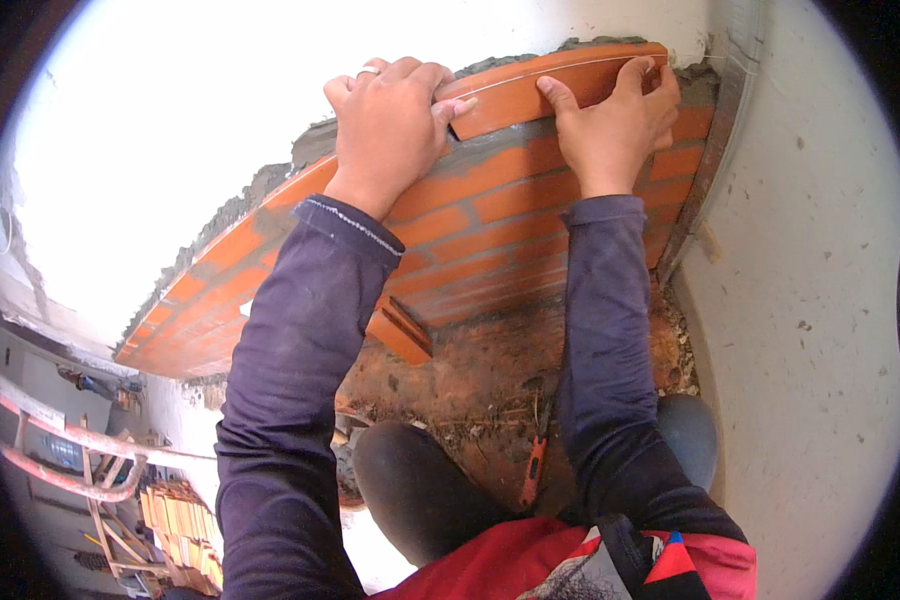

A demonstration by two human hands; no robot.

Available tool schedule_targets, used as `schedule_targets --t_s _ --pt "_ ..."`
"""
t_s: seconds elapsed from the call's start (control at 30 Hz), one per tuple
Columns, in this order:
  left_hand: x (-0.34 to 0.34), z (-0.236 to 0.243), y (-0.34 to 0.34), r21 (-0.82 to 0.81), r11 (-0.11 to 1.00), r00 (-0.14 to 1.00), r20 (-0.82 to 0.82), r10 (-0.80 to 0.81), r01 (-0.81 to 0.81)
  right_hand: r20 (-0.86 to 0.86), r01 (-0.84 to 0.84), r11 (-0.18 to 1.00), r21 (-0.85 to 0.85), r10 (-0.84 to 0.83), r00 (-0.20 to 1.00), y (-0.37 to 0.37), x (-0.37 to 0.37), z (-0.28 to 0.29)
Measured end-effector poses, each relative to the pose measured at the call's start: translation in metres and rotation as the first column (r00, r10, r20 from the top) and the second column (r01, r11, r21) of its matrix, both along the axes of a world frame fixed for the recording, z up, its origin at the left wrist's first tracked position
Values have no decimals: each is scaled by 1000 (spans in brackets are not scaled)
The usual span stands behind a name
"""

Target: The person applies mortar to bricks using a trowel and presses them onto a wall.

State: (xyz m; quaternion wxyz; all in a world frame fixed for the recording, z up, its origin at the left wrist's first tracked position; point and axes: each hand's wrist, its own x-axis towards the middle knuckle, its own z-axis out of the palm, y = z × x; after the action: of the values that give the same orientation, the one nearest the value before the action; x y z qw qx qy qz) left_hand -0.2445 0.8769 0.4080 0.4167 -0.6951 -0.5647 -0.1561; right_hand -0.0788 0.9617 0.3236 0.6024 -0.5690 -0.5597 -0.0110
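A long orange brick tile (515, 92) lies along the top course of a brick-faced wall (505, 190), grey mortar behind its upper edge. My left hand (388, 125) is closed around the tile's left end, thumb on the front face and fingers over the top. Toward the other end, my right hand (612, 135) grips the same tile, with its thumb and fingertips pressed on the face. A thin white string runs along the tile's upper part. Just below the tile's left end shows a dark gap. Rough grey mortar (262, 184) lines the top of the courses to the left.
Loose brick tiles (400, 335) rest at the wall's foot. An orange-handled tool (533, 470) lies on the dirty boards near my knees. A pale wall (820, 200) stands close at right. Red scaffold tubing (75, 437) and stacked tiles (182, 525) are lower left.
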Motion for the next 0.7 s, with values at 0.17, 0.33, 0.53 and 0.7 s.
schedule_targets --t_s 0.17,0.33,0.53,0.7 --pt "0 6 -2 -66 998 1000 24 -18 19 -24 -33 997 70 34 999 7 3 -9" --pt "3 6 -2 -80 996 999 -6 34 -34 -32 -49 995 84 52 998 7 4 -12" --pt "0 6 -1 -72 996 998 -41 43 -45 -66 -62 992 107 70 995 10 11 -13" --pt "3 7 -2 -53 998 995 -101 18 -23 -66 -55 988 143 65 996 9 16 -15"
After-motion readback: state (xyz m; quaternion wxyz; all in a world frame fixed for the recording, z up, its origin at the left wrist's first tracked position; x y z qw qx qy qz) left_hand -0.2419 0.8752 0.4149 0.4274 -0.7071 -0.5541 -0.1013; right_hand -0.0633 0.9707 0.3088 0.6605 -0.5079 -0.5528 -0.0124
